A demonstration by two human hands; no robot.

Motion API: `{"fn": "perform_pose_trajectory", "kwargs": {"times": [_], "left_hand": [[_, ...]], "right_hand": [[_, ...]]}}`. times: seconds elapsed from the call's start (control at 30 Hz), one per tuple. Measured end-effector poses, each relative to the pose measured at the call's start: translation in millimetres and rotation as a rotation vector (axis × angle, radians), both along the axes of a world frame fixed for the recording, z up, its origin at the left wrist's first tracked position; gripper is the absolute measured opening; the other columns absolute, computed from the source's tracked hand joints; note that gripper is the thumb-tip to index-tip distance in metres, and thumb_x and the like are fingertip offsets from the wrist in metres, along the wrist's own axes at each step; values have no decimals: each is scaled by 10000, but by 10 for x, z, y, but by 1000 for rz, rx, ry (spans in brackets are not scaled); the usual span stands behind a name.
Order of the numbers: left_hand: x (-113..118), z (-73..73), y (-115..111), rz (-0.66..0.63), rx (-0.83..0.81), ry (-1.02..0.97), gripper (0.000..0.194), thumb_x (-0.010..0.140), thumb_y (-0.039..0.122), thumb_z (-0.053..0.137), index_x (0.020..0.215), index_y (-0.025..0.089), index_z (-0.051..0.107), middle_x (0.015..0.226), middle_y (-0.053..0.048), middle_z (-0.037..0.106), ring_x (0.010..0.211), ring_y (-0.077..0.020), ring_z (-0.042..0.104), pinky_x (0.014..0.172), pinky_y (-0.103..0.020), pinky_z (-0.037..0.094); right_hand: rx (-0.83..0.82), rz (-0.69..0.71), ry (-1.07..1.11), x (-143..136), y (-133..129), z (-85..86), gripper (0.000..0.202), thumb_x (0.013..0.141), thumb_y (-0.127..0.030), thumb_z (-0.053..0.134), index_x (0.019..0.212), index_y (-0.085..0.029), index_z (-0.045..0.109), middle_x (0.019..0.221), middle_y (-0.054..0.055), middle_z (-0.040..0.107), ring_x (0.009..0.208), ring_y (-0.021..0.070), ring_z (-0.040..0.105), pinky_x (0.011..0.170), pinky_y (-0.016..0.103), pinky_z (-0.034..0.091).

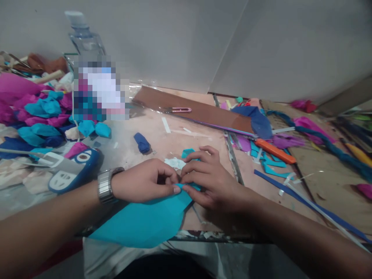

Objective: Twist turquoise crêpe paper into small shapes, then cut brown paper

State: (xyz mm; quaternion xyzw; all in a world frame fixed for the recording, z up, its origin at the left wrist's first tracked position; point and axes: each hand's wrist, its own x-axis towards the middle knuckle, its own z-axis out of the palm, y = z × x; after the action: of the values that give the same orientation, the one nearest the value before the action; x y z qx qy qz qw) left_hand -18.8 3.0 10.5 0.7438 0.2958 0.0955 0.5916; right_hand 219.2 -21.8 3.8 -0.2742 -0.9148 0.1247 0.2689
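A turquoise sheet of thin paper [145, 223] hangs over the table's front edge, its upper end pinched between my hands. My left hand [145, 180], with a metal watch on the wrist, is closed, thumb and forefinger on that end. From the other side my right hand [209, 176] grips the same end with thumb and fingers, the other fingers curled above. Just beyond the fingertips lie a crumpled whitish piece [175, 162] and a small turquoise scrap [187, 153], both partly covered. A dark blue rolled paper bud [142, 143] rests farther back.
Crumpled pink, blue and turquoise paper pieces [43, 106] pile up at left, near a blue-and-white plug adapter [75, 170] and a clear bottle [87, 40]. Brown sheets [197, 110] carry a pink cutter [180, 110]. An orange cutter [275, 151] lies at right among scraps and strips.
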Motion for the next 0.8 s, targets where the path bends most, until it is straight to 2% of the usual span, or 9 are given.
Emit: {"fn": "perform_pose_trajectory", "kwargs": {"times": [0.13,0.33,0.43,0.53,0.67,0.73,0.8], "left_hand": [[13,-36,-16,92,68,-42,241,933,340,655,803,139,688,730,6,621,701,-121,513,665,-224,431],[21,-33,-38,133,72,-39,237,943,321,628,815,135,697,730,-2,637,693,-123,524,655,-230,424],[27,-19,-51,128,92,-42,210,932,282,626,786,141,676,686,20,591,651,-106,484,616,-216,398],[35,-5,-73,101,278,-8,208,913,242,630,725,153,641,635,36,553,602,-96,458,584,-214,366],[55,12,-100,39,574,30,223,967,265,578,804,163,690,745,-12,686,673,-128,580,647,-241,391],[60,17,-101,40,585,60,244,994,300,557,855,168,708,768,-19,707,687,-136,601,656,-247,393],[54,16,-91,60,521,106,250,991,331,572,865,171,718,723,-5,688,640,-127,574,625,-249,376]], "right_hand": [[30,-47,34,-5,8,-26,43,920,-211,655,932,-238,687,946,0,776,1104,253,626,1098,510,285],[25,-61,77,-19,16,-56,41,915,-210,651,936,-231,679,993,21,756,1124,251,615,1075,496,312],[11,-63,85,-41,10,-67,63,902,-191,625,912,-232,672,989,20,756,1145,258,602,1068,490,317],[-26,-67,63,-65,0,-70,83,890,-185,595,879,-236,659,1005,25,750,1171,272,584,1071,496,311],[-114,-79,14,-76,-4,-64,84,886,-182,565,868,-228,633,1026,40,730,1197,287,558,1062,501,304],[-135,-91,-1,-68,2,-56,81,872,-177,559,874,-224,625,1038,47,721,1218,297,542,1064,511,294],[-143,-106,-13,-51,11,-47,81,863,-172,555,875,-219,619,1048,53,716,1229,305,531,1070,522,286]]}}
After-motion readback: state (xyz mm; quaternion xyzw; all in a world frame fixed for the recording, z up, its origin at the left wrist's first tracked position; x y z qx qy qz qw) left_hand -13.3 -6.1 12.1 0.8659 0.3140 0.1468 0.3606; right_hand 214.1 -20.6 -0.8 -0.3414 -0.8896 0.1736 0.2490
